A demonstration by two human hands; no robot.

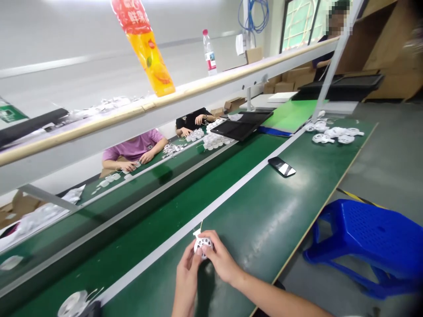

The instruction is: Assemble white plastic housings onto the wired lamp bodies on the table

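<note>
Workshop line, is it?

Yes: long green workbenches [264, 220] run ahead of the hands, with a blue plastic stool [360, 242] off to their right.

Any writing you can read?

An orange packet [143, 48] on the overhead rail [99, 119] has Chinese lettering on red, partly cut off. The label on the water bottle [209, 53] is too small to read.

And the hands?

Both grasp a slotted white plastic disc [203, 244] over the bench, the left hand [187, 277] at its lower side, the right hand [221, 259] curled around it.

Anything else close?

A smartphone [281, 166] lies ahead and to their right.
</note>
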